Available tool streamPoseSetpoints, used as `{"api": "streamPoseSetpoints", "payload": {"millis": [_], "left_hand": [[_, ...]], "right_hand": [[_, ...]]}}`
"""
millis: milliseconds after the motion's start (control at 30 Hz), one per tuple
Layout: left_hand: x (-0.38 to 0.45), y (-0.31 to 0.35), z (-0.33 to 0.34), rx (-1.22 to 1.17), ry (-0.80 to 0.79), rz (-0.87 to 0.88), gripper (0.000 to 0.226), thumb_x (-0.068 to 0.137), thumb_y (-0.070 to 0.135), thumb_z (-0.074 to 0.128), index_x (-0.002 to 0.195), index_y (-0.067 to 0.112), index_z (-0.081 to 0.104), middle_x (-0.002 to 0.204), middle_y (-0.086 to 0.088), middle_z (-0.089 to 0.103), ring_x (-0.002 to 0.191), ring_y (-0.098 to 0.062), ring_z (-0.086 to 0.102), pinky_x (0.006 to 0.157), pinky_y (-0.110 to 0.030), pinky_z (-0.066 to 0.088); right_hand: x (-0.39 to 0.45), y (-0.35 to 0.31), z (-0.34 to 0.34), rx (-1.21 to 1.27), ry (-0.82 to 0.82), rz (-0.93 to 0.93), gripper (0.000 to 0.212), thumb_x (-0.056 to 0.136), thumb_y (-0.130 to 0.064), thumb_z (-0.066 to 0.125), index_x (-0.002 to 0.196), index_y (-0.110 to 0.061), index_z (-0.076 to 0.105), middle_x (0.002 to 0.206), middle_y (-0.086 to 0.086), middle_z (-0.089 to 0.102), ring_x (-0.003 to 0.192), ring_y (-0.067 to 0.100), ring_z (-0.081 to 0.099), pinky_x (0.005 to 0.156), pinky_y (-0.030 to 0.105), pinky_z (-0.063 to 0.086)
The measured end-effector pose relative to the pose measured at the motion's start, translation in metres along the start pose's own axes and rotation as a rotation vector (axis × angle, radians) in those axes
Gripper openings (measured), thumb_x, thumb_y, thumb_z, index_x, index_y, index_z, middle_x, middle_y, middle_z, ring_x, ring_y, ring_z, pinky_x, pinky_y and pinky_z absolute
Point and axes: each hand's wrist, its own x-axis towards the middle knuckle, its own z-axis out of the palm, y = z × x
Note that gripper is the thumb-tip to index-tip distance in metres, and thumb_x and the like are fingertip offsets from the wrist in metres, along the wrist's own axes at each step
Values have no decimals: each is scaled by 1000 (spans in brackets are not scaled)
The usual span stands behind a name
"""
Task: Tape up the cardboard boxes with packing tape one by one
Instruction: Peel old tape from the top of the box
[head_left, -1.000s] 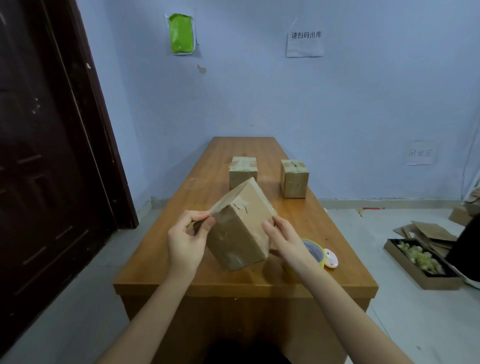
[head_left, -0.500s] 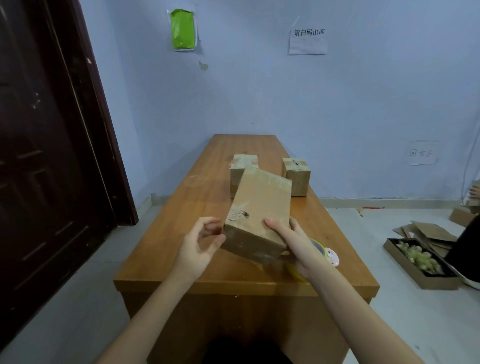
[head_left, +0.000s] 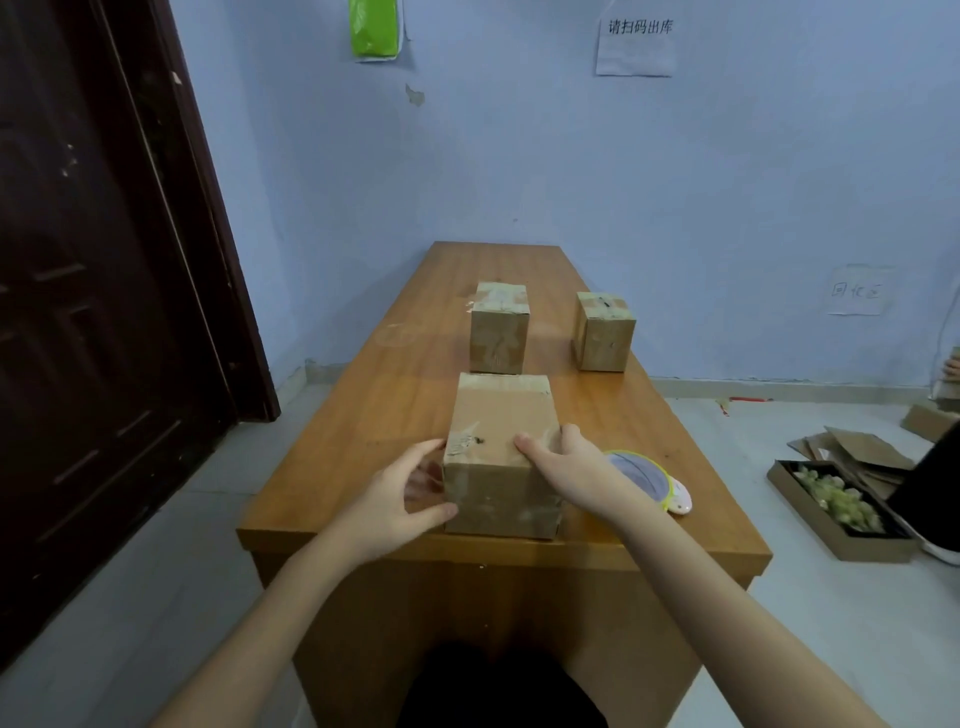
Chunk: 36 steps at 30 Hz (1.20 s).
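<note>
Pale blue wall, dark door at left; a long wooden table (head_left: 363, 415) runs away from the viewer. Near its front edge a cardboard box (head_left: 501, 457) is set flat on the surface and steadied from both sides. The left hand (head_left: 397, 499) is cupped against the box's left face, thumb at the lower front corner, fingers spread loosely. The right hand (head_left: 571, 473) is laid over the top right edge, fingers curled onto the lid — judged a bracing hold, so the box is kept square for taping. A tape roll (head_left: 641, 475) is parked just beside the right wrist, within easy reach. Two more boxes, one on the left (head_left: 498, 327) and one on the right (head_left: 605, 332), are lined up farther back, well apart from the work — whether waiting or finished cannot be told.
</note>
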Motion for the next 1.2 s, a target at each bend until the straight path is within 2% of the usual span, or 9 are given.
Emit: {"api": "streamPoseSetpoints", "payload": {"millis": [133,200,300,467,700,800,1000,1100,1200], "left_hand": [[5,15,-15,2,117,163,51,84,32,67,125,46,39,119,19,48,109,5,48,90,-17,42],[12,25,-21,44,155,257,41,89,29,61,125,40,46,114,19,49,106,3,49,88,-17,44],[24,37,-22,256,120,230,35,94,31,51,129,36,51,97,18,45,81,-1,49,68,-19,45],[34,37,-20,304,-68,134,20,97,33,45,113,39,56,91,8,44,76,-8,46,67,-24,42],[35,34,-22,197,-117,146,12,97,29,46,101,35,56,88,6,42,77,-8,45,71,-21,41],[35,34,-20,126,-133,105,13,97,28,46,102,33,56,89,3,41,78,-9,43,72,-18,40],[34,35,-16,81,-110,94,15,98,24,45,109,23,56,90,1,39,76,-7,41,66,-7,38],[31,33,-14,116,-59,115,20,98,27,44,115,25,54,94,5,41,85,-7,46,75,-12,39],[22,29,-15,290,106,285,28,97,32,47,118,19,59,109,8,52,102,-4,51,87,-23,44]], "right_hand": [[-9,-14,0,-394,442,-443,54,95,-45,47,138,-12,42,139,5,45,123,24,43,97,34,40],[-12,-22,2,-386,413,-648,40,94,-40,50,124,-15,59,124,1,57,113,18,46,92,28,42],[-12,-26,12,-419,261,-782,33,93,-40,53,110,-15,68,109,0,61,102,16,48,87,31,44],[-8,-16,22,-296,249,-813,32,89,-37,62,109,-14,69,108,1,61,98,18,50,84,30,44],[-5,-14,18,-288,218,-825,31,86,-39,67,106,-15,69,108,0,59,96,18,50,80,27,43],[-11,-11,21,-260,295,-870,28,85,-33,70,104,-14,70,103,2,63,91,19,56,75,29,48],[-18,-5,29,-352,447,-979,18,84,-24,72,91,-8,75,98,7,69,80,25,63,63,40,54],[-18,-4,29,-349,442,-986,19,84,-24,72,92,-7,73,98,6,69,81,24,63,65,39,54],[-18,-4,29,-332,449,-949,25,83,-27,73,95,-6,68,92,4,68,78,22,62,64,37,54]]}}
